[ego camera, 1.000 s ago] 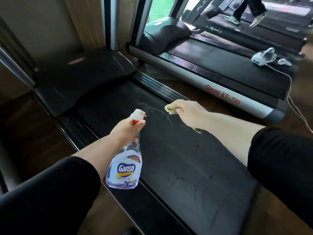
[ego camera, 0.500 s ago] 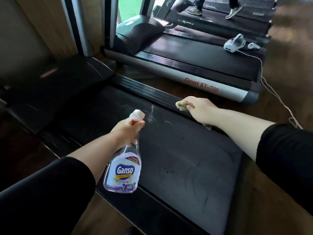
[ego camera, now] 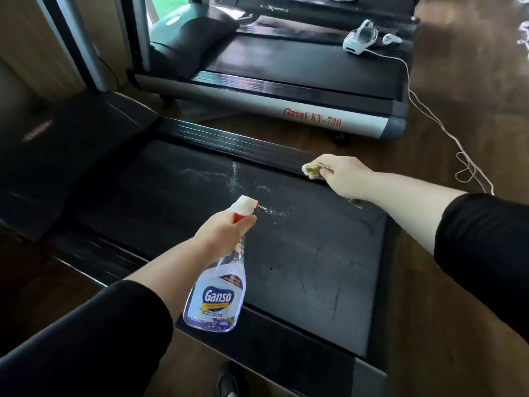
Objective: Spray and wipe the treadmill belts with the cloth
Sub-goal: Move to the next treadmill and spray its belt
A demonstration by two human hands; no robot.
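Note:
My left hand (ego camera: 221,234) grips the neck of a clear Ganso spray bottle (ego camera: 217,293) with a white and red nozzle. A jet of liquid leaves the nozzle toward the black treadmill belt (ego camera: 300,253). Wet streaks (ego camera: 233,179) lie on the belt ahead of the nozzle. My right hand (ego camera: 342,176) holds a bunched yellowish cloth (ego camera: 310,170) at the belt's far side rail, with a bit of cloth hanging below the wrist.
A second treadmill (ego camera: 312,118) marked KY-730 stands beyond, across a strip of wooden floor. On its belt lie a white handheld vacuum (ego camera: 360,41) and a white cord (ego camera: 446,133) trailing onto the floor. A dark shoe (ego camera: 227,381) shows at the bottom edge.
The view has swung left and down the belt. My right hand with the cloth has shifted right along the rail. A fresh jet now comes from the bottle, and more wet streaks show.

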